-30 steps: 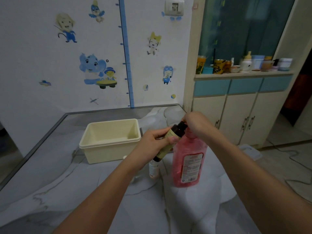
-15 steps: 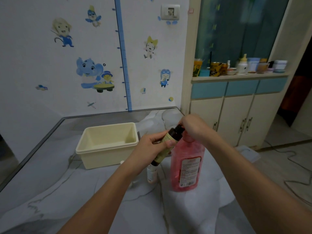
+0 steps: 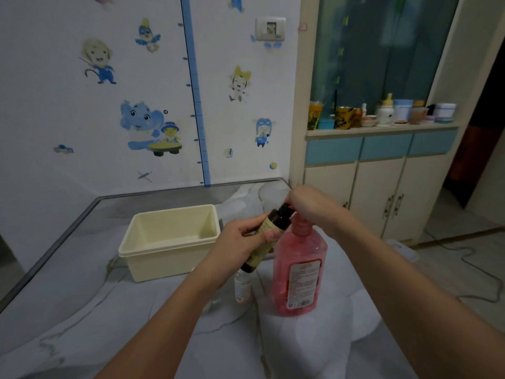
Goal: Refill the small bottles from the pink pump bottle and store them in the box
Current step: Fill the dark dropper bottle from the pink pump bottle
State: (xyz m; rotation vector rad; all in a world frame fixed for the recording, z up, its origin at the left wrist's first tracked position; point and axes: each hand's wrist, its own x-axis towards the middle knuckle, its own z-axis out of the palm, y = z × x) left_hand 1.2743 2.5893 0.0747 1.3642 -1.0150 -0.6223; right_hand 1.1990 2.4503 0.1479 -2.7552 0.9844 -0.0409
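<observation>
The person is standing at a grey marbled table (image 3: 82, 310) with both arms reaching forward. The left hand (image 3: 240, 242) is gripping a dark bottle (image 3: 266, 236), fingers and thumb curled round its pale label, and is holding it tilted so that its dark neck is pointing up and to the right, just under the right hand. The right hand (image 3: 311, 206) is lying on top of the pump bottle (image 3: 299, 272), its fingers curled down over the pump head, which is hidden beneath them; whether it is gripping the head or only pressing on it I cannot tell. The neck of the dark bottle is sitting right against the pink collar below that hand, and the spout itself is out of sight.

The pump bottle is standing upright on the table, pink and see-through, with a white and red label facing the person. Just beside it on the left, under the raised dark bottle, a small pale bottle (image 3: 241, 288) is standing upright on the table. To the left and a little further back, the cream box (image 3: 153, 254) is sitting open, and nothing is showing inside it.

Behind the table, cartoon stickers (image 3: 142, 124) are dotting the white wall. To the right, a cabinet (image 3: 377, 184) is carrying a row of jars and cans on its ledge.
</observation>
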